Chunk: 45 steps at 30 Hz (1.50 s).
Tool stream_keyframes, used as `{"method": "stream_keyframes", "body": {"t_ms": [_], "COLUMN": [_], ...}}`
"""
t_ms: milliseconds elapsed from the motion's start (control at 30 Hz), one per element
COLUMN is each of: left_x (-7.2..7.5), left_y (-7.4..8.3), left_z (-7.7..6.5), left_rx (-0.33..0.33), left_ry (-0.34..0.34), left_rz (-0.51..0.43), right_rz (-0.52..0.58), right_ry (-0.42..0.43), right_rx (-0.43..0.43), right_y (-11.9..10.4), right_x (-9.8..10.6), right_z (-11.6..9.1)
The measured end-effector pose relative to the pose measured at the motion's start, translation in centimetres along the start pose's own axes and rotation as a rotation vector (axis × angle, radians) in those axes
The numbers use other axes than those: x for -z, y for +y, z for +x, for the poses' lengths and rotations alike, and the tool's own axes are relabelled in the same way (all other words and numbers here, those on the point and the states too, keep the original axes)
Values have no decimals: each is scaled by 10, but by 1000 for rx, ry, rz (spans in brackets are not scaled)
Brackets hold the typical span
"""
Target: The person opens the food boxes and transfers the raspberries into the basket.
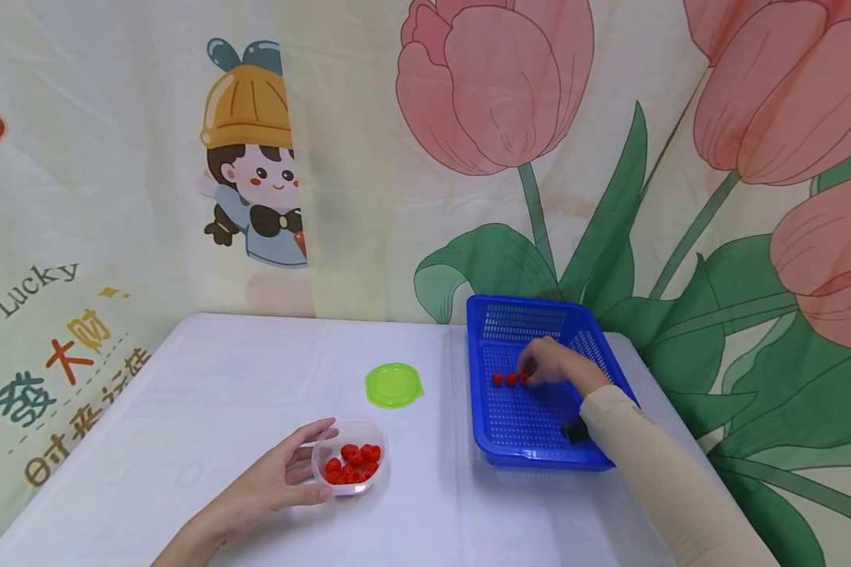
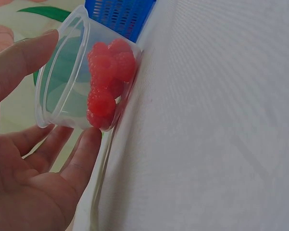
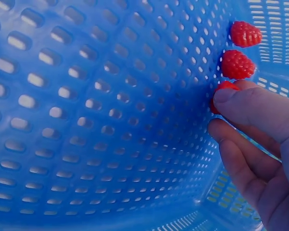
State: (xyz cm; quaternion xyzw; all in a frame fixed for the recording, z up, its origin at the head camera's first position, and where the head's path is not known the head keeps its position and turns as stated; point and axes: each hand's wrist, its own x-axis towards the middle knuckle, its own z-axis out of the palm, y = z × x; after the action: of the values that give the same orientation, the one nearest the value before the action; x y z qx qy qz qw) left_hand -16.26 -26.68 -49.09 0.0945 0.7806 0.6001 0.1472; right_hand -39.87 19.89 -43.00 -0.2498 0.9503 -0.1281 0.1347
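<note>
My left hand holds a clear plastic tub at its left side, thumb on one side and fingers on the other. Several red raspberries lie heaped on the tub's bottom. Inside the blue basket, my right hand pinches a raspberry between thumb and fingers, close to the perforated floor. Two more raspberries, one nearer and one farther, lie in a row beside it. The thumb covers part of the pinched one.
A round green lid lies flat on the white tabletop, between tub and basket. At the right wrist is a black camera, over the basket's right side. A printed curtain hangs behind the table.
</note>
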Motion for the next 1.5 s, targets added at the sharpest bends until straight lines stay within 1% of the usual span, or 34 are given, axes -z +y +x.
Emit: {"method": "stream_keyframes", "body": {"t_ms": [200,400,533,667,800,900,1033,1100,1333,1500], "left_x": [0,-1,-1,-1,-1,-1,0,0,0,0], "left_y": [-1,0,1,1,1,0,-2,-2,-1,-1], "left_z": [1,1,2,2,2,2,2,2,2,1], "left_rx": [5,-6,11,18,12,3,-4,-4,-9,-5], "left_ry": [1,-1,8,12,8,2,-2,-1,-5,-2], "left_rz": [-2,1,1,4,1,-8,-14,-11,-1,2], "right_rz": [-4,-31,-43,-32,-14,-21,-28,-26,20,34], "right_ry": [2,-7,18,52,99,132,146,142,99,68], "right_rx": [30,49,113,186,258,318,383,404,433,492], "right_y": [-4,-7,-11,-23,-48,-68,-95,-109,-156,-184], "right_x": [5,16,26,36,45,49,50,49,39,27], "right_z": [-3,-7,-10,-16,-24,-28,-29,-29,-32,-33]}}
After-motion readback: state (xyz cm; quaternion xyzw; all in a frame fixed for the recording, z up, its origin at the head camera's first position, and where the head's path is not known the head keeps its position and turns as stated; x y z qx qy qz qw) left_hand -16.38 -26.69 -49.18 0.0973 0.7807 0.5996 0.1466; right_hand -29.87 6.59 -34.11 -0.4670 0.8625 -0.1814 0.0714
